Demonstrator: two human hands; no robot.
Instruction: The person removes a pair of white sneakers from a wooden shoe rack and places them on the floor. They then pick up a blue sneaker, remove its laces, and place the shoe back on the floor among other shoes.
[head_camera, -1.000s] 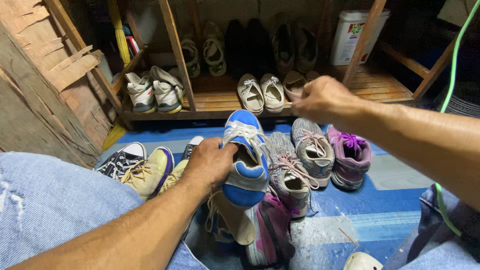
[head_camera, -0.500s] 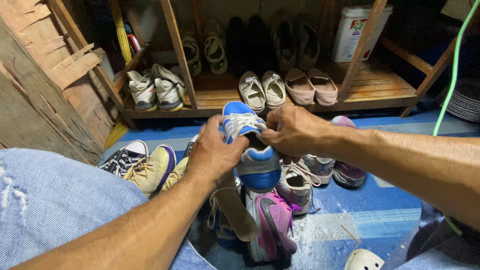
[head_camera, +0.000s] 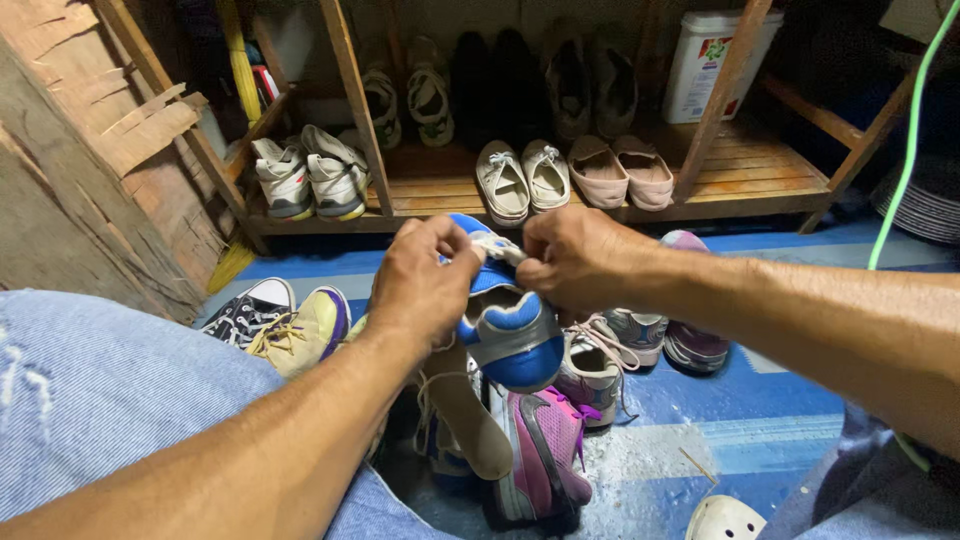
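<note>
Together both hands grip the blue-and-white sneaker (head_camera: 505, 320) — left hand (head_camera: 425, 285) closed on its side, right hand (head_camera: 575, 260) pinching its laces; a white tub (head_camera: 715, 65) with a red-green label stands at one o'clock.

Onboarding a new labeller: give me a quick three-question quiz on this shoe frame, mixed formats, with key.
1. True or false: both hands are on the blue and white sneaker.
2. Multiple choice: what lies directly below the held sneaker on the floor? A) a purple and pink sneaker B) a white tub C) a broom
3. Fill in: the two pink slip-on shoes sit on the wooden ____.

Key
1. True: the left hand and right hand both pinch its white laces.
2. A
3. Shelf, right of the beige pair.
</note>
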